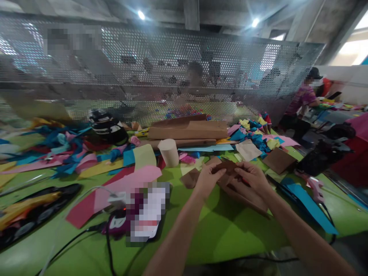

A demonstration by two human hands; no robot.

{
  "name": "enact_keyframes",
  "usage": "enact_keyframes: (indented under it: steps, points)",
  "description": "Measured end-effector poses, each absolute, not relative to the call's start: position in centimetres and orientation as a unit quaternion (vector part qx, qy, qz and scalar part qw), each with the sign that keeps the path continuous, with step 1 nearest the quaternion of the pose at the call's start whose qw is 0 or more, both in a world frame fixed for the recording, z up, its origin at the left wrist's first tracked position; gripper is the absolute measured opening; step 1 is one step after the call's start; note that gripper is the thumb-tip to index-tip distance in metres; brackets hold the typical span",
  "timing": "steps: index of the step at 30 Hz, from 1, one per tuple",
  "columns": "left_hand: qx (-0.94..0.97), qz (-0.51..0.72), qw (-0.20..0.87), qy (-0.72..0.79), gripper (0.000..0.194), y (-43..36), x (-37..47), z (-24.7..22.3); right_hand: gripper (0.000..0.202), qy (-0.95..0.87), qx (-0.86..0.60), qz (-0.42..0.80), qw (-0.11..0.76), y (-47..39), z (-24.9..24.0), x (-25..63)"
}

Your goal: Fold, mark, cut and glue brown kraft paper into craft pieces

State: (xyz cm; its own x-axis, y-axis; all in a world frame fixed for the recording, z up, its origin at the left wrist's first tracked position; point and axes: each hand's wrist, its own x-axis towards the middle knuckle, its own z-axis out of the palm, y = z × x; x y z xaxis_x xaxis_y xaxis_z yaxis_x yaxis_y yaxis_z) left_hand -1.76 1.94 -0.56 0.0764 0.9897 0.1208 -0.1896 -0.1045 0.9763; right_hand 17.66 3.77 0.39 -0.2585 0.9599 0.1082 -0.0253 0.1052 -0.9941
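Both of my hands meet over the green table (pixel 207 234), right of the picture's middle. My left hand (pixel 209 176) pinches the left side of a piece of dark brown paper (pixel 229 168). Its right side is pinched by my right hand (pixel 250 176). Beneath them lies a longer folded sheet of brown paper (pixel 248 195), slanting down to the right. Another small brown paper piece (pixel 190 178) rests on the table left of my left hand. A white paper roll (pixel 168 153) stands farther back on the left.
A phone (pixel 152 211) and purple power socket (pixel 118 223) with cables lie on the left. A pink glue gun (pixel 315 188) and blue strip (pixel 312 207) are at right. Coloured paper scraps (pixel 143 172) line the back before a perforated metal screen (pixel 161 80). A person (pixel 301 96) is at far right.
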Motion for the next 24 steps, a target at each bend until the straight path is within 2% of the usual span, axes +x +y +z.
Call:
enact_keyframes:
  steps: [8,16,20,24]
  points:
    - [0.467,0.582,0.554,0.369,0.031,2.4,-1.5,-1.2,0.038,-0.602,-0.388,0.506,0.482,3.5,0.7,17.6]
    - [0.402,0.609,0.583,0.358,0.039,2.0,-1.5,-0.5,0.035,-0.606,-0.447,0.413,0.512,2.7,1.2,20.6]
    - [0.386,0.612,0.59,0.359,0.043,2.0,-1.6,-0.1,0.036,-0.613,-0.502,0.287,0.538,1.1,1.0,27.5]
    - [0.389,0.612,0.572,0.385,0.048,2.1,-1.4,-0.2,0.04,-0.616,-0.616,0.078,0.485,-1.2,0.4,36.8]
